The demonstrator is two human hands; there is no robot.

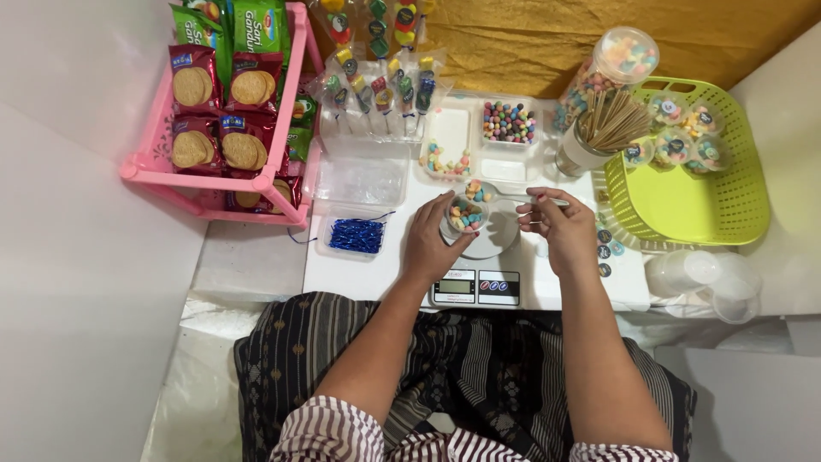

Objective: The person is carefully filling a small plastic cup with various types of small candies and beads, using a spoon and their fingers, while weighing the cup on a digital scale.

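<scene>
Small cup (467, 215): clear, part-filled with pastel candies; I find it standing on the round platform of the kitchen scale (479, 257), at the centre of the white tray table (368, 274).
Left hand (432, 244): fingers curled round the cup's left wall, steadying it; the cup sits at about 1 o'clock from the palm, touching the fingertips.
Right hand (556, 224): closed in a pinch on the handle of a spoon (505, 195); I see nothing else in it.
Spoon axis: runs from 3 o'clock to 9 o'clock, handle at the right hand, bowl to the left, loaded with candies.
Key relation: the spoon bowl hangs just beyond the cup's far rim, at 12 to 1 o'clock from the cup; I cannot tell whether they touch.
Nearer hand: left is on the cup; right stands apart at the cup's 3 o'clock.
Supply: divided candy tray (479, 137) at 12 o'clock from the scale.
Surroundings: green basket (693, 201) at 2 o'clock; blue twist ties (357, 234) at 9 o'clock.
</scene>
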